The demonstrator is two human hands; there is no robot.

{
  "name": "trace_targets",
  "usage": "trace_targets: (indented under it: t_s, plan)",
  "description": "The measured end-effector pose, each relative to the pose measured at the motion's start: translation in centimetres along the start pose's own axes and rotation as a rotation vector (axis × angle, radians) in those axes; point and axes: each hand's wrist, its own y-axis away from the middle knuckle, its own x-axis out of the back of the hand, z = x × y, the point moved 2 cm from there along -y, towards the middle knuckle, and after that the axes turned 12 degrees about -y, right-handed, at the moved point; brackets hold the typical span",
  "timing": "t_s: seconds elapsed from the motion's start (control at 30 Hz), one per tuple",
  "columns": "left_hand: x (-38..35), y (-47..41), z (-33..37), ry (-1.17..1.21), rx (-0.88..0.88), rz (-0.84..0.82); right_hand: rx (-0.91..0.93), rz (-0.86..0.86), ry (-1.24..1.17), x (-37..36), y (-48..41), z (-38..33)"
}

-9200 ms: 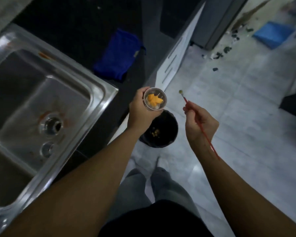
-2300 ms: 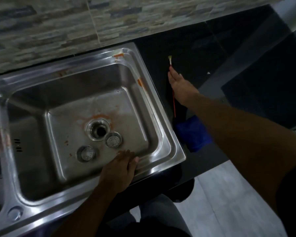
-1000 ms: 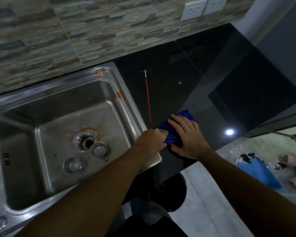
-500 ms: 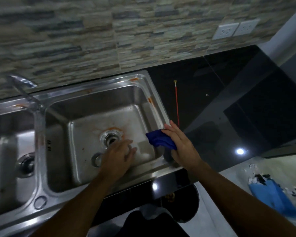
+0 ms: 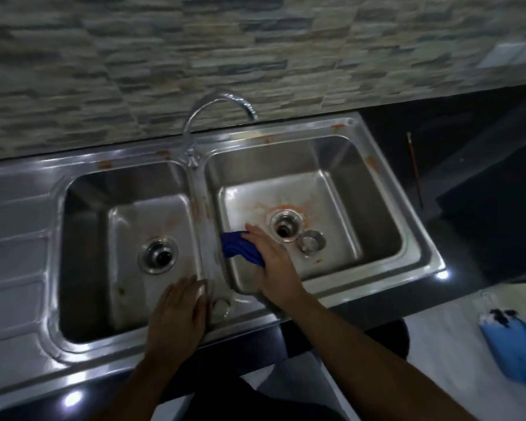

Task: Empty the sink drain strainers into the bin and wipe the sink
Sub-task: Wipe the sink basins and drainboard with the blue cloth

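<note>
Well, the blue cloth [image 5: 240,249] lies bunched at the left side of the right basin's floor, close to the wall by the divider. My right hand [image 5: 274,262] presses on it with the fingers stretched flat, not curled round it. Just right of my fingertips is the open drain [image 5: 284,227], ringed with orange stain, and one strainer [image 5: 311,243] lies loose beside it. My left hand [image 5: 178,314] rests flat, fingers straight, on the sink [image 5: 419,238] where the divider meets the front rim. The faucet [image 5: 216,107] arches behind, and a thin red stick [image 5: 415,170] lies on the black counter [image 5: 483,165], right of the sink.
</note>
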Motion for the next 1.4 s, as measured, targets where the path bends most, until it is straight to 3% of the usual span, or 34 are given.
trace_targets:
  t_s: [0.1, 0.2, 0.3, 0.4, 0.6, 0.87, 1.07, 1.23, 1.4]
  plan:
    - [-0.1, 1.1, -3.5, -0.054, 0.023, -0.020, 0.018, -0.058, 0.036, -4.5, 1.0, -1.6]
    - [-0.2, 2.0, -6.7, -0.106, 0.042, -0.033, -0.033, -0.231, 0.125, -7.7, 2.7, -1.8]
    - [-0.5, 2.8, -9.5, -0.131, 0.035, -0.080, -0.054, -0.334, 0.383, -10.3, 4.8, -2.1]
    - [-0.8, 3.4, -10.5, -0.101, -0.004, -0.087, -0.099, -0.317, 0.558, -11.9, 5.3, -2.6]
    - [-1.1, 2.9, -11.0, -0.013, -0.021, -0.171, -0.131, -0.287, 0.514, -12.7, -0.8, -1.1]
    - [-1.8, 2.9, -11.3, -0.012, -0.059, -0.119, -0.123, -0.155, 0.426, -13.2, -15.9, 0.0]
    - [-2.1, 2.8, -11.5, -0.036, -0.079, -0.088, -0.158, -0.045, 0.398, -14.2, -9.8, -0.7]
    - [-2.4, 2.7, -11.6, -0.047, -0.065, -0.125, -0.219, -0.112, 0.398, -14.3, 0.3, -1.0]
    - [-2.8, 2.8, -11.6, -0.025, -0.074, -0.072, -0.163, -0.116, 0.370, -13.5, -4.4, -0.5]
